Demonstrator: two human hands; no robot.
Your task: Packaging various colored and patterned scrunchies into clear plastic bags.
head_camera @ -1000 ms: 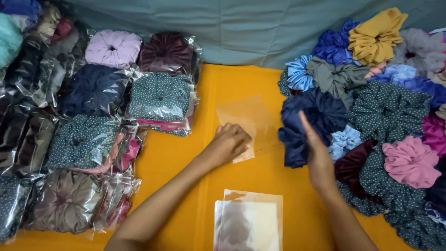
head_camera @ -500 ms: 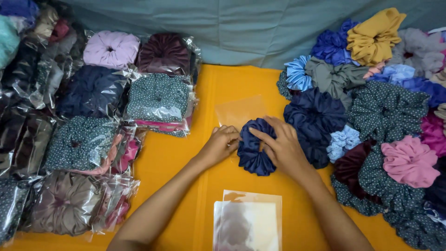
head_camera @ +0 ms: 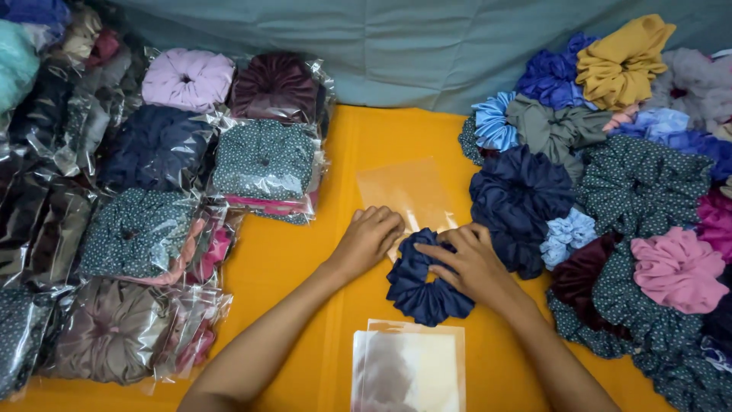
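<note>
Left forearm [head_camera: 267, 336]: bare from the frame's lower edge to the wrist; no sleeve in view.
Left hand [head_camera: 371, 236]: bare; no glove, ring or band visible; lies left of the navy scrunchie [head_camera: 423, 278].
Right forearm [head_camera: 549, 351]: bare along its visible length; no sleeve in view.
Right hand [head_camera: 473, 263]: bare; no glove, ring or watch visible; lies on the right side of the navy scrunchie.
Fingernails: short, unpainted as far as can be seen.
Upper arms, torso: outside the frame.
</note>
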